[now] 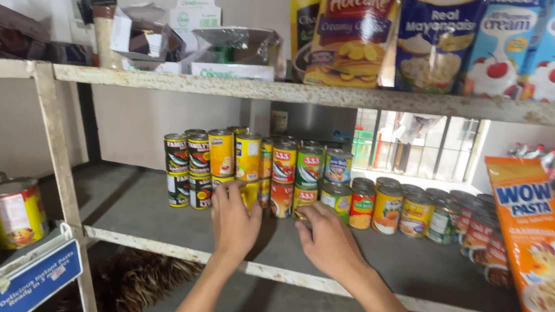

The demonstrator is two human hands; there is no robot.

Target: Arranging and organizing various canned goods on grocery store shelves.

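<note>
Both the left hand (234,220) and right hand (329,242) grasp upright cans (305,202), long axes vertical, in the stacked rows on the grey shelf (152,215).

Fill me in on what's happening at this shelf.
A person reaches both hands into a shelf of stacked tins. The left hand touches a yellow can in the bottom row; the right hand has its fingers at a can beside it. Orange pasta packets stand at the right.
</note>
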